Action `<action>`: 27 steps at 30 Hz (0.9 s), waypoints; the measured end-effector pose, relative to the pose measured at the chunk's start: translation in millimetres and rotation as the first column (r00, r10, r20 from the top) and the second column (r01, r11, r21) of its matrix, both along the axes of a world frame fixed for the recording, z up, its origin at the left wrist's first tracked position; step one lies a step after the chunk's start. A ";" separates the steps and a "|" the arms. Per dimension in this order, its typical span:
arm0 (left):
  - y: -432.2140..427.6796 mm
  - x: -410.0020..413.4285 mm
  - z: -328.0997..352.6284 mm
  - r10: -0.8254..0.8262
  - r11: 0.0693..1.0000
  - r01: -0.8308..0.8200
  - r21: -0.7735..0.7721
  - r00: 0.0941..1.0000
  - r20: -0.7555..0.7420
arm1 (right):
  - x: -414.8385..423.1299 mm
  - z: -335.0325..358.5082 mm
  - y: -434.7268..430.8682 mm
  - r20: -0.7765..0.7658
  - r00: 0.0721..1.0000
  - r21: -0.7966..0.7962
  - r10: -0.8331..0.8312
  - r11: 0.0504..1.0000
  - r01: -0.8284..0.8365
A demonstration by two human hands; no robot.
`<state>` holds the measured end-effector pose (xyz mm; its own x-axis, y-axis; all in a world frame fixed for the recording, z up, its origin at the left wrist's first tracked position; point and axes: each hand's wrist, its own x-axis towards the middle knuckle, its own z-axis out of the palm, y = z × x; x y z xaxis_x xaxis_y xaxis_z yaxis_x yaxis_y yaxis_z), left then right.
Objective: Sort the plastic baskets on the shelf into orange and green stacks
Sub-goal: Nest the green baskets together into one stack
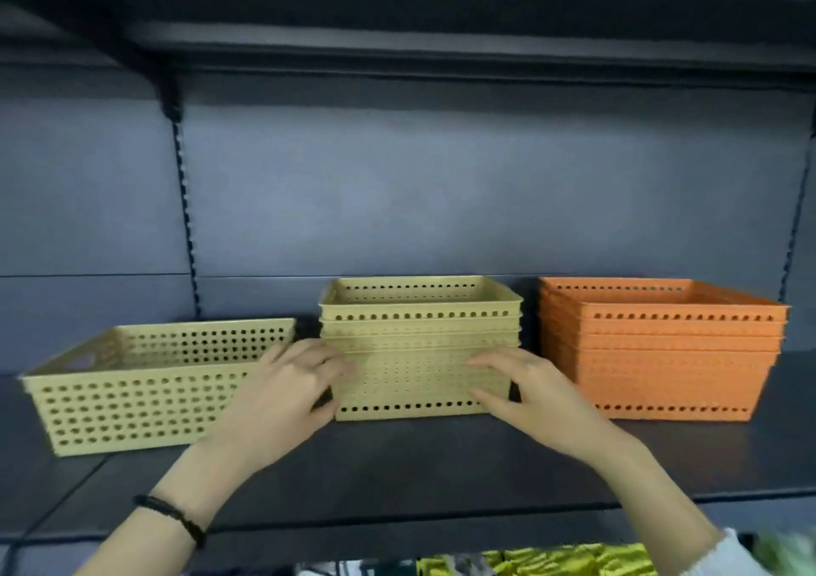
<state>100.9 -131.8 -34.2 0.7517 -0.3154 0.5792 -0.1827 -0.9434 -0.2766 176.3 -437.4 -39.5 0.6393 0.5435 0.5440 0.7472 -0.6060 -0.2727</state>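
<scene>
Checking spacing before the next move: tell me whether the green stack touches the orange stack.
Apart. The head view shows a strip of dark shelf and back panel between the green stack and the orange stack.

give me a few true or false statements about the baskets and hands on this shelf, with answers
1. The orange stack stands to the right of the green stack. True.
2. A single green basket sits alone left of the green stack. True.
3. The right hand rests on the orange stack. False: it is at the front right of the green stack.
4. The left hand is inside the single green basket. False: it is at the green stack's left front.
5. A dark band is worn on the left wrist. True.
6. The green stack sits on the upper shelf. False: all baskets share one shelf.
</scene>
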 end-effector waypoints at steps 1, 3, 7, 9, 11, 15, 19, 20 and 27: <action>19.8 -8.9 -1.0 0.043 0.999 -0.043 0.002 0.999 -0.001 | -6.7 -2.5 21.1 -0.006 1.000 -0.001 0.024 1.000 -0.024; 55.4 -24.0 -2.1 0.118 0.993 -0.118 0.011 0.992 -0.033 | -20.3 -7.1 60.1 -0.024 0.997 -0.002 0.073 0.997 -0.073; 108.5 -45.0 -3.5 0.179 0.984 -0.180 -0.015 0.982 -0.063 | -36.1 -7.9 123.9 -0.054 0.992 -0.009 0.111 0.994 -0.112; 128.4 -50.4 -4.8 0.192 0.981 -0.193 -0.026 0.981 -0.039 | -37.9 -5.3 149.7 -0.065 0.991 -0.024 0.113 0.993 -0.115; 146.4 -52.7 -5.8 0.198 0.979 -0.198 -0.053 0.980 -0.008 | -37.0 -3.7 173.7 -0.082 0.989 -0.014 0.126 0.992 -0.127; 184.9 -51.1 -11.3 0.252 0.956 -0.240 -0.169 0.966 0.055 | -29.1 -8.5 217.8 -0.150 0.975 0.008 0.166 0.986 -0.167; 223.0 -47.7 -19.9 0.375 0.884 -0.325 -0.336 0.922 0.095 | -15.3 -16.1 251.9 -0.266 0.950 0.053 0.165 0.986 -0.156; 231.0 -46.4 -22.3 0.413 0.853 -0.349 -0.388 0.906 0.093 | -12.9 -17.2 258.1 -0.285 0.944 0.063 0.168 0.986 -0.157; 263.0 -38.1 -41.8 0.219 0.366 -0.273 -0.890 0.954 -0.203 | -3.9 -24.5 281.0 -0.345 0.933 0.157 0.103 0.986 -0.050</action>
